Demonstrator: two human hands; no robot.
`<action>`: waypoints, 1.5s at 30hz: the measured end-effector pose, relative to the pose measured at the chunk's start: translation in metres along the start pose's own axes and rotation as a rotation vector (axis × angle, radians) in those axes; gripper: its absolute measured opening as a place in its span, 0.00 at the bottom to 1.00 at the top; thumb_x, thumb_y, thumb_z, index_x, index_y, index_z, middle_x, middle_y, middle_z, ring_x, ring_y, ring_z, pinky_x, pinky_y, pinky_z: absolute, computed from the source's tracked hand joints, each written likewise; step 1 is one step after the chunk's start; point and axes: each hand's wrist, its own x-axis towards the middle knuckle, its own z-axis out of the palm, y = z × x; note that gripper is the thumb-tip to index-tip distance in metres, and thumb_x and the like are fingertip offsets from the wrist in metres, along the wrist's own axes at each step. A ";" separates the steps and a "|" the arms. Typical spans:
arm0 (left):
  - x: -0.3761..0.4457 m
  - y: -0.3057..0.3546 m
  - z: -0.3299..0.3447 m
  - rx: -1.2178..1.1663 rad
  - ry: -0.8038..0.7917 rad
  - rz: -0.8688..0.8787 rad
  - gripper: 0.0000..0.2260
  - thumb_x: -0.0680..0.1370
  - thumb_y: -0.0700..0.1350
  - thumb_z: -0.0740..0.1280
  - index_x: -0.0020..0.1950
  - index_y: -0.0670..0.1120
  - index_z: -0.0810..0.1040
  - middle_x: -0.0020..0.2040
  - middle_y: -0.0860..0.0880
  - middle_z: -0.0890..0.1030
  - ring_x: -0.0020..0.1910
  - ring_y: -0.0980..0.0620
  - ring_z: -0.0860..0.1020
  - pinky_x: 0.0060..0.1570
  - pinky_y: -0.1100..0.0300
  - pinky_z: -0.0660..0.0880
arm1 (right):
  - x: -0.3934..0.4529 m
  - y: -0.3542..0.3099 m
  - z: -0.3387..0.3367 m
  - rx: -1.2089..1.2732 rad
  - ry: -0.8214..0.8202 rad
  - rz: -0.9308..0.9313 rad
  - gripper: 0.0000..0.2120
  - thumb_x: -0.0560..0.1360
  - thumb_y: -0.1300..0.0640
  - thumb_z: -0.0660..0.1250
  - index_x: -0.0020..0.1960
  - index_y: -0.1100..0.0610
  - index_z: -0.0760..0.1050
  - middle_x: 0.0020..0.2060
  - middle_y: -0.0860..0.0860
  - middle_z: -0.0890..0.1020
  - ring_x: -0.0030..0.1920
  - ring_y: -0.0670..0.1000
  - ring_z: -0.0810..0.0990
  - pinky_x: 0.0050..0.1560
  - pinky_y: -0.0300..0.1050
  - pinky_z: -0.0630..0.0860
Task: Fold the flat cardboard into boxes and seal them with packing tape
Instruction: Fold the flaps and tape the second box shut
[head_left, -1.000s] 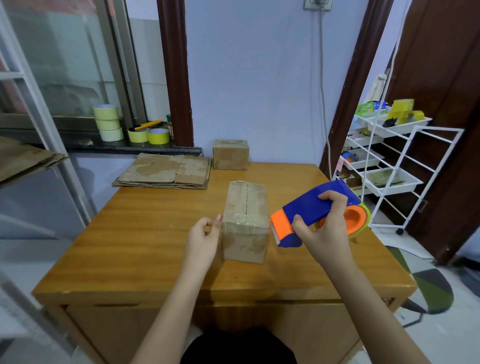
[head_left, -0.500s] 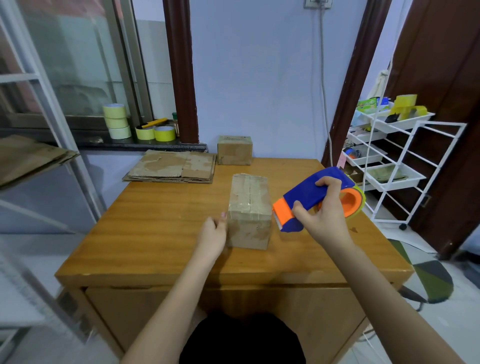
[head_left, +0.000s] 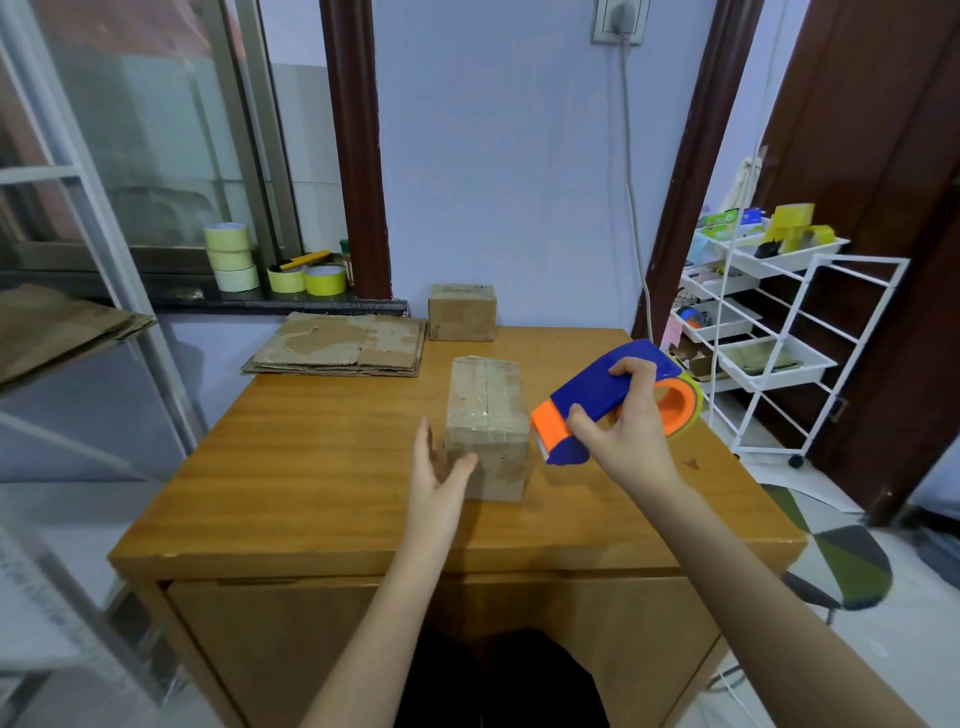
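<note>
A small taped cardboard box (head_left: 488, 410) stands in the middle of the wooden table (head_left: 311, 467). My left hand (head_left: 436, 478) is spread at its near left corner, fingers straight, thumb touching the front face. My right hand (head_left: 623, 436) grips a blue and orange tape dispenser (head_left: 608, 400) just right of the box, its orange mouth close to the box's top right edge. A stack of flat cardboard (head_left: 343, 345) lies at the table's far left. Another closed box (head_left: 462, 312) sits at the far edge.
Rolls of yellow tape (head_left: 231, 257) and more rolls (head_left: 311, 278) sit on the window sill behind the table. A white wire trolley (head_left: 769, 332) with trays stands to the right. More cardboard (head_left: 57, 322) lies on a shelf at the left.
My left hand has opened out and slid to the box's near left corner. The dispenser stays beside the box's right edge. The camera has moved back and up a little.
</note>
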 end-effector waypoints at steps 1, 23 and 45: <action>-0.001 -0.003 0.000 0.037 -0.036 -0.005 0.32 0.78 0.42 0.66 0.78 0.52 0.54 0.75 0.51 0.63 0.73 0.52 0.63 0.71 0.52 0.62 | 0.000 0.000 0.000 0.000 0.002 -0.002 0.23 0.70 0.62 0.72 0.55 0.52 0.60 0.39 0.46 0.73 0.37 0.48 0.74 0.37 0.44 0.72; 0.045 0.009 0.004 1.360 -0.178 0.983 0.16 0.79 0.45 0.61 0.65 0.44 0.77 0.63 0.45 0.78 0.61 0.50 0.78 0.63 0.55 0.68 | -0.007 0.007 0.004 0.115 0.053 0.072 0.24 0.71 0.63 0.71 0.57 0.52 0.60 0.44 0.45 0.73 0.41 0.47 0.76 0.39 0.39 0.73; 0.029 0.017 0.011 1.404 -0.160 0.888 0.19 0.79 0.48 0.53 0.61 0.44 0.80 0.58 0.46 0.81 0.58 0.51 0.80 0.59 0.53 0.74 | 0.000 0.010 -0.009 0.412 0.432 0.368 0.19 0.74 0.61 0.68 0.57 0.52 0.61 0.43 0.44 0.70 0.39 0.43 0.73 0.35 0.30 0.70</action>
